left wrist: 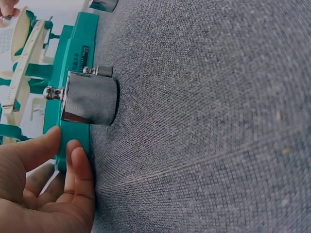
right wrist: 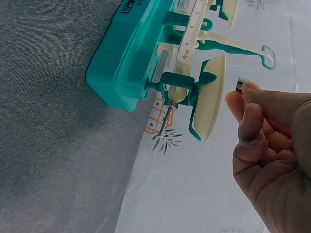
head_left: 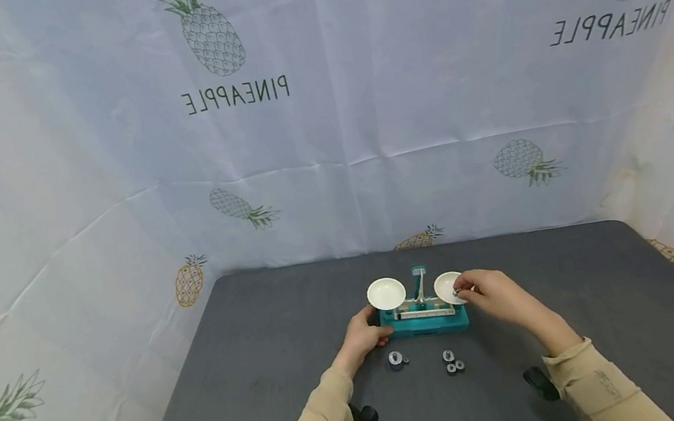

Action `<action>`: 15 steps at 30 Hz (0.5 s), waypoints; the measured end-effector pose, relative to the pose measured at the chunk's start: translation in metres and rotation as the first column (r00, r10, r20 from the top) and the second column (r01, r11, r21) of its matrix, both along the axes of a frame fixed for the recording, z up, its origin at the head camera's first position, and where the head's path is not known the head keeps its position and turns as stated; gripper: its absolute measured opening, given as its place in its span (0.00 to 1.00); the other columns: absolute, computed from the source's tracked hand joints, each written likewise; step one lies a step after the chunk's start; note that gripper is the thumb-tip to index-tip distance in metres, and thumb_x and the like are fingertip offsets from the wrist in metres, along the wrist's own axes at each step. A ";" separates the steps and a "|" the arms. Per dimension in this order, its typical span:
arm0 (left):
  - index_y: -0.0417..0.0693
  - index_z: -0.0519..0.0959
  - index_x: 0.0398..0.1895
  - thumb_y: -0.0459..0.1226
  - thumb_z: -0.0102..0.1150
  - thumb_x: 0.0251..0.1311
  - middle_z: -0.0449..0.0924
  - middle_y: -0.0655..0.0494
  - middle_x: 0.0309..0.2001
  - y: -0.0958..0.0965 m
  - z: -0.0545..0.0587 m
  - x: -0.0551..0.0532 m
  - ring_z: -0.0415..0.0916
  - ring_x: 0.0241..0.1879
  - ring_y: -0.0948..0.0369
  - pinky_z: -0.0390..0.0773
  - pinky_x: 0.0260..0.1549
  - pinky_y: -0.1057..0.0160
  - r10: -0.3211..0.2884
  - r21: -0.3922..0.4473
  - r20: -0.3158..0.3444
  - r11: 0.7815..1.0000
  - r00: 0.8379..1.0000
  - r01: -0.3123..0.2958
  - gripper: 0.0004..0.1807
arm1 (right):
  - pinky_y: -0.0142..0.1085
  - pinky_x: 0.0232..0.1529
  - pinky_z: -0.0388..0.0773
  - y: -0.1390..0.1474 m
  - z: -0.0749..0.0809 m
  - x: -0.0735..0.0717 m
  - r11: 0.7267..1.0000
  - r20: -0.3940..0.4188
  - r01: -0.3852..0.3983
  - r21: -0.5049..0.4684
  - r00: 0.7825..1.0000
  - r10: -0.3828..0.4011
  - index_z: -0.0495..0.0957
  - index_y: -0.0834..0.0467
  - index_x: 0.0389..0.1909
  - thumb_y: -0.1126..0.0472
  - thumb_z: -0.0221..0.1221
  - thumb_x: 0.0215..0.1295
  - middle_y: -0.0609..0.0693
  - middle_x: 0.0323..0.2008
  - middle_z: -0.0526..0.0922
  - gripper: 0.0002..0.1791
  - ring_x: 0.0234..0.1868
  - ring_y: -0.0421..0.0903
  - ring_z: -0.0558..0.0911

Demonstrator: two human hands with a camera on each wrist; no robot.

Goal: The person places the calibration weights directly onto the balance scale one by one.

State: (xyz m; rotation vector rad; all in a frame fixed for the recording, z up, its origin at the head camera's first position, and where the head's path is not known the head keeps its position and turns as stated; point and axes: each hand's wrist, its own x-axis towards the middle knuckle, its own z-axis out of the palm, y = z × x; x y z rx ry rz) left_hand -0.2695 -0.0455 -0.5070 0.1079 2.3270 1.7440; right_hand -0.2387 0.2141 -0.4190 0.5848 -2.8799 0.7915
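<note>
A green balance scale (head_left: 428, 324) with two cream pans and a white beam stands on the table. My left hand (head_left: 362, 336) grips the left end of its base, thumb and fingers bent against the green edge in the left wrist view. My right hand (head_left: 492, 294) is over the right pan (right wrist: 212, 99). Between thumb and fingertips it pinches a small metal weight (right wrist: 240, 85), which the fingers partly hide; the weight is held just above the pan, apart from it. The left pan (head_left: 386, 293) holds nothing.
On the grey table (head_left: 271, 373), in front of the scale, stand a large knobbed weight (left wrist: 92, 98) with a tiny weight (left wrist: 104, 71) beside it. Further right is a cluster of three weights (head_left: 448, 356). A pineapple-print cloth (head_left: 361, 116) hangs behind the table.
</note>
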 end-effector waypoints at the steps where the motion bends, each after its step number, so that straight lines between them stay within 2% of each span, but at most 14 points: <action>1: 0.32 0.63 0.64 0.27 0.63 0.50 0.76 0.40 0.38 0.000 0.000 0.000 0.73 0.22 0.62 0.79 0.24 0.63 0.001 0.000 0.000 1.000 1.000 -0.001 0.35 | 0.34 0.29 0.74 -0.001 0.000 -0.001 1.000 -0.003 0.001 0.001 1.000 -0.001 0.79 0.59 0.37 0.64 0.58 0.62 0.50 0.33 0.82 0.05 0.32 0.42 0.77; 9: 0.33 0.62 0.64 0.27 0.63 0.50 0.76 0.38 0.42 0.000 -0.001 0.000 0.74 0.23 0.62 0.79 0.25 0.63 -0.002 0.003 0.000 1.000 1.000 0.002 0.35 | 0.36 0.30 0.76 -0.006 -0.002 -0.011 1.000 0.032 0.030 0.007 0.999 -0.030 0.80 0.60 0.38 0.65 0.58 0.61 0.52 0.34 0.82 0.06 0.34 0.45 0.79; 15: 0.32 0.62 0.65 0.27 0.62 0.50 0.73 0.35 0.52 -0.001 -0.003 -0.001 0.74 0.23 0.63 0.78 0.23 0.65 -0.006 0.006 -0.005 1.000 1.000 0.006 0.36 | 0.36 0.31 0.76 -0.006 -0.004 -0.018 0.999 0.058 0.039 -0.006 0.998 -0.039 0.80 0.60 0.38 0.65 0.58 0.61 0.52 0.33 0.82 0.06 0.34 0.45 0.79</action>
